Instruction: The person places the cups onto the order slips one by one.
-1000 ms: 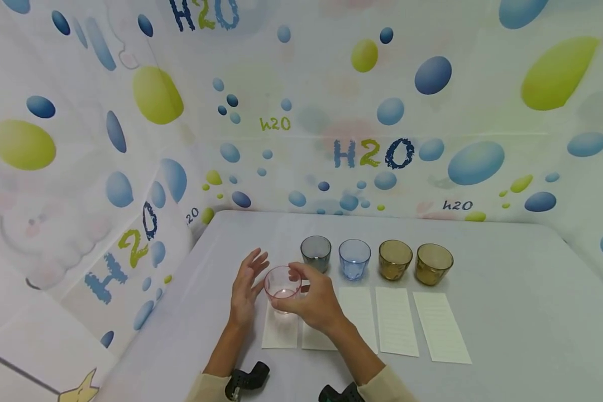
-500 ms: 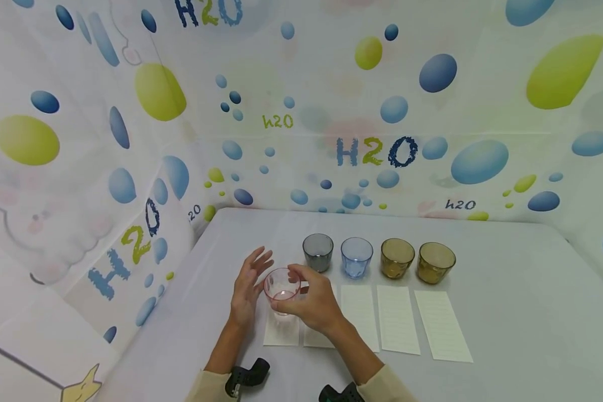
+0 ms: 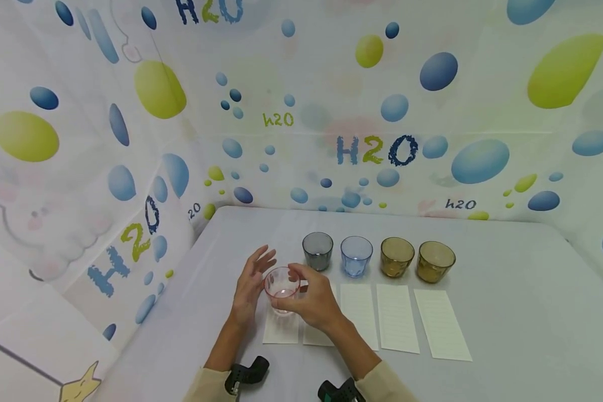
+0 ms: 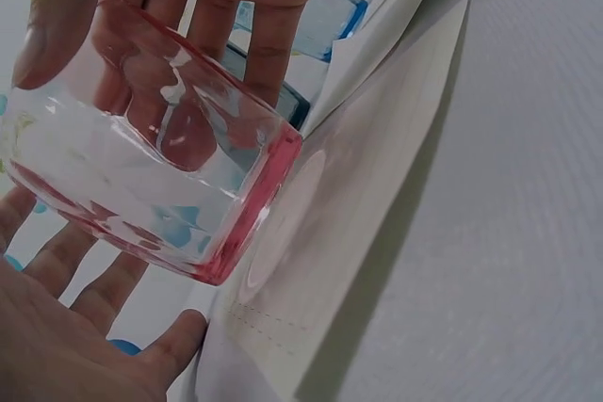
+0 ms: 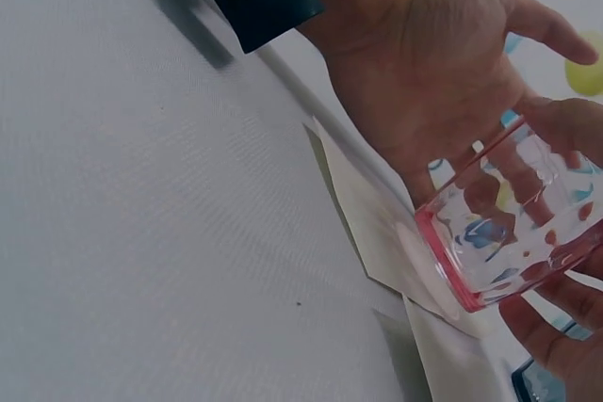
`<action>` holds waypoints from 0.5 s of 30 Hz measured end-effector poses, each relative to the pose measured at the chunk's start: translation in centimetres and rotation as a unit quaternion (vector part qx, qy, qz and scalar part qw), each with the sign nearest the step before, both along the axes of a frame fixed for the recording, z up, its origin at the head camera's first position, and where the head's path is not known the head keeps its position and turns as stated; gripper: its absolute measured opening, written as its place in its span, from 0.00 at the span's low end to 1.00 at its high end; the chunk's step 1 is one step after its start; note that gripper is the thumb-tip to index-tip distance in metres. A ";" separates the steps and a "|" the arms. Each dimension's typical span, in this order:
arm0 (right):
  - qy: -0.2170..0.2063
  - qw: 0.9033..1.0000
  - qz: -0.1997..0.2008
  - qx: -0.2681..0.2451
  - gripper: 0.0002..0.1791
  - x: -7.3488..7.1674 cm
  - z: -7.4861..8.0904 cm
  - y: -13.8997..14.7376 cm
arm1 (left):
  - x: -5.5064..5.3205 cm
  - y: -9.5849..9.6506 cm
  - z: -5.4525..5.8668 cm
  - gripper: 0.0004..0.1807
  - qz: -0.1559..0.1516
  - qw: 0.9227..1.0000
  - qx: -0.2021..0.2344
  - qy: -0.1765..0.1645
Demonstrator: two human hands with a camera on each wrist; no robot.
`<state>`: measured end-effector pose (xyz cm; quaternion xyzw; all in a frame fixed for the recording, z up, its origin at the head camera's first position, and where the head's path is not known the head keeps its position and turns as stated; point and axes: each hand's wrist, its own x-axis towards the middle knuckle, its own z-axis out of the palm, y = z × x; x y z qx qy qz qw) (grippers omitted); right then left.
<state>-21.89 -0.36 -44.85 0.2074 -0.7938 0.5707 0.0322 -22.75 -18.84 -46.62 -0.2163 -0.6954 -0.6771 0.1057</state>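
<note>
A clear pink-tinted drinking glass [image 3: 282, 291] is held above the leftmost paper sheet [image 3: 280, 332]. My right hand [image 3: 312, 297] grips it from the right, thumb on the near side and fingers on the far side. On the other side of the glass, my left hand [image 3: 249, 287] has its fingers spread and loosely bent; whether they touch it I cannot tell. In the left wrist view, the reddish base of the glass [image 4: 254, 200] hangs just over the paper [image 4: 377, 185]. The right wrist view shows the left palm [image 5: 424, 82] behind the glass [image 5: 513, 218].
A grey glass [image 3: 317, 251], a blue glass [image 3: 356, 257] and two amber glasses [image 3: 397, 257] stand in a row at the back. Several paper sheets [image 3: 398, 321] lie in front of them on the white tablecloth [image 3: 527, 301]. A patterned curtain [image 3: 311, 67] encloses the table.
The view has shifted slightly. My left hand has moved a little towards the glass; the right hand keeps its hold.
</note>
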 end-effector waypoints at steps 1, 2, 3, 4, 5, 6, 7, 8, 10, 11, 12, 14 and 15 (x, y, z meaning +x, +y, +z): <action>-0.001 1.000 0.002 -0.001 0.44 -0.1 -0.1 0.0 | 0.0 0.0 0.0 0.36 0.002 1.000 -0.004 0.001; -0.003 1.000 0.003 -0.002 0.44 -0.2 -0.1 0.0 | -0.1 0.0 -0.1 0.36 0.006 1.000 -0.007 0.002; 0.000 1.000 0.004 -0.004 0.44 -0.3 -0.2 -0.1 | -0.2 0.0 -0.1 0.36 0.009 1.000 -0.009 0.003; -0.002 1.000 0.005 -0.004 0.44 -0.3 -0.3 -0.1 | -0.2 0.1 -0.2 0.36 0.012 1.000 -0.012 0.004; -0.001 1.000 0.007 -0.005 0.44 -0.3 -0.3 -0.1 | -0.2 0.1 -0.2 0.36 0.015 1.000 -0.016 0.005; -0.002 1.000 0.007 -0.005 0.44 -0.4 -0.4 -0.1 | -0.3 0.1 -0.3 0.36 0.016 1.000 -0.016 0.006; -0.001 1.000 0.007 -0.006 0.44 -0.4 -0.5 -0.1 | -0.3 0.1 -0.3 0.37 0.016 1.000 -0.017 0.006; 0.000 1.000 0.007 -0.007 0.44 -0.4 -0.5 -0.1 | -0.3 0.1 -0.3 0.37 0.017 1.000 -0.017 0.005; -0.004 1.000 0.006 -0.007 0.44 -0.4 -0.7 -0.1 | -0.3 0.2 -0.2 0.37 0.017 1.000 -0.017 0.002; -0.005 1.000 0.006 -0.009 0.44 -0.4 -0.7 -0.1 | -0.3 0.2 -0.2 0.37 0.017 1.000 -0.017 0.001; -0.007 1.000 0.007 -0.010 0.44 -0.5 -0.8 -0.1 | -0.3 0.2 -0.2 0.37 0.017 1.000 -0.016 -0.001; -0.012 1.000 0.009 -0.012 0.45 -0.5 -1.0 -0.1 | -0.2 0.3 -0.2 0.37 0.019 1.000 -0.019 -0.002; -0.014 1.000 0.010 -0.012 0.45 -0.5 -1.1 -0.2 | -0.2 0.3 -0.2 0.36 0.020 1.000 -0.020 -0.002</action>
